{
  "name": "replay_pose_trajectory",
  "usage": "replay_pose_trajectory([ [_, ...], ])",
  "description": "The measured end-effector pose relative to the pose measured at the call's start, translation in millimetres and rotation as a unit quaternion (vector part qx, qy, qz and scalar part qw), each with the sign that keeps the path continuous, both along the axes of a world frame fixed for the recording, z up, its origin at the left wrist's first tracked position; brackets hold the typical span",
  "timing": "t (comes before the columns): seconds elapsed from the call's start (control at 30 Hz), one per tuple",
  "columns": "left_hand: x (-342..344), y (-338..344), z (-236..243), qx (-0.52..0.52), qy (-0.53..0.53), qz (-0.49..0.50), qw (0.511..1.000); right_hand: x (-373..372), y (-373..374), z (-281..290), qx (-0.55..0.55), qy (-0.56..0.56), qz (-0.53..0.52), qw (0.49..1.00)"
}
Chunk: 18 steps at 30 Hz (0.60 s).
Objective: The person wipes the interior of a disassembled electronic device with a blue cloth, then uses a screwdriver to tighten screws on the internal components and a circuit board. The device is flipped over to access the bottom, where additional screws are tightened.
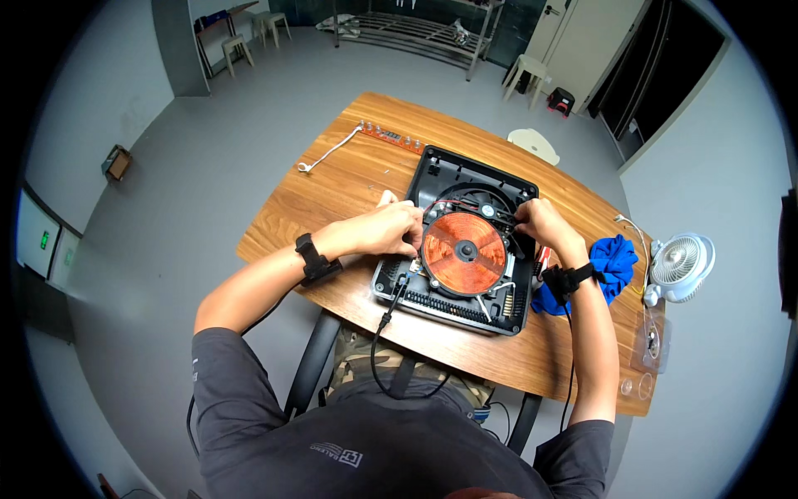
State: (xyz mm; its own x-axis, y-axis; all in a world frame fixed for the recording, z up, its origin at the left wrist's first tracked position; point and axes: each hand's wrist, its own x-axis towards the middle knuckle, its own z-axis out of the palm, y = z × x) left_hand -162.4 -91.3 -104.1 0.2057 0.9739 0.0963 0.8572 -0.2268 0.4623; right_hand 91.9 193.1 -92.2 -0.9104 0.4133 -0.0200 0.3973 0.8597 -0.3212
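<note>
An opened induction cooker housing [519, 320] of black plastic lies on the wooden table in front of me. Inside it sits a round copper induction coil [449, 237] with a dark round centre. A black cooling fan [488, 209] is partly visible behind the coil. My left hand [401, 226] is closed at the coil's left rim, its fingers bent. By the fan, to the coil's upper right, the fingers of my right hand [540, 223] are pinched together. What either hand grips is too small or hidden to tell.
A narrow orange circuit board [391, 137] with a white cable lies at the table's far left. Right of the housing are a red-and-white tool [543, 259], a blue cloth [613, 264] and a small white fan [682, 264]. A clear plastic box [651, 343] rests near the right edge.
</note>
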Motion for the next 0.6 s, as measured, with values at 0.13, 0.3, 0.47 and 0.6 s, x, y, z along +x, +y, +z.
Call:
replay_pose_trajectory([
  [0.13,1.3,-1.9,-2.0,0.016,-0.001,0.017,1.0,-0.3,1.4,2.2,0.01,-0.02,0.009,1.0],
  [0.3,-10.4,-3.2,-16.8,0.02,0.035,0.004,0.999,-0.1,-0.9,0.1,0.017,0.004,0.017,1.0],
  [0.47,-6.3,-5.0,-9.6,0.002,0.05,-0.012,0.999,0.3,1.5,-0.7,0.014,-0.001,0.019,1.0],
  [0.6,-3.8,-9.4,-7.7,0.022,0.038,-0.025,0.999,-0.9,1.9,-1.3,0.007,-0.006,0.014,1.0],
])
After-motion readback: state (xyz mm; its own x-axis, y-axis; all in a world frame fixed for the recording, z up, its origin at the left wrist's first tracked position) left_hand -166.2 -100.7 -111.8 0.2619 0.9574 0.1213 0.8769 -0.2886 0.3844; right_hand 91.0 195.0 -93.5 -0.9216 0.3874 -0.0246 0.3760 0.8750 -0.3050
